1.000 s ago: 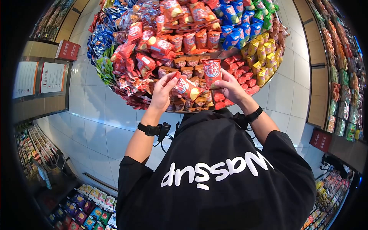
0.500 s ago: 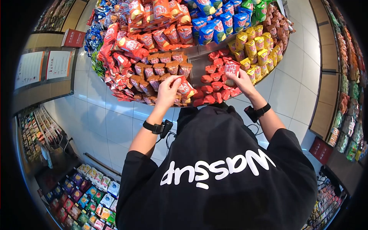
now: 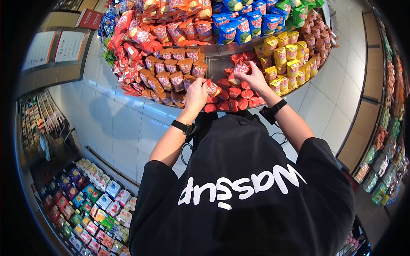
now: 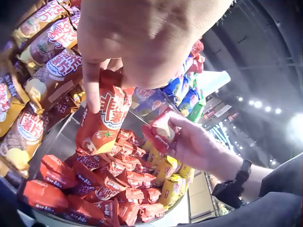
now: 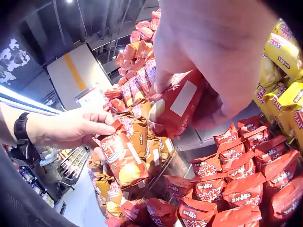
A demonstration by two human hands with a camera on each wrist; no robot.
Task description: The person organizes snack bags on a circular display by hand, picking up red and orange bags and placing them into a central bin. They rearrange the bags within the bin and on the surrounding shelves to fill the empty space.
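Note:
A small red chip bag with a tomato picture (image 4: 106,118) hangs upright from my left hand (image 3: 196,94), pinched near its top between thumb and fingers. My right hand (image 3: 255,79) grips another red chip bag (image 5: 182,104), its back label facing the right wrist camera. Both bags are over the compartment of red chip bags (image 5: 208,187), which stand in rows. The right hand's bag is near the back of those rows. The left one is at their left side, beside the brown chip bags (image 3: 171,64).
Yellow chip bags (image 3: 279,55) fill the compartment to the right. Blue bags (image 3: 243,30) and orange-red bags (image 3: 177,32) stand on the tier behind. A bare strip of the display bin (image 3: 213,64) shows between brown and red bags. Stocked shelves (image 3: 98,209) line the aisle.
Both hands, each keeping its bag, have moved from in front of the brown bags to over the red ones. The right hand has lowered its bag toward the back of the red rows.

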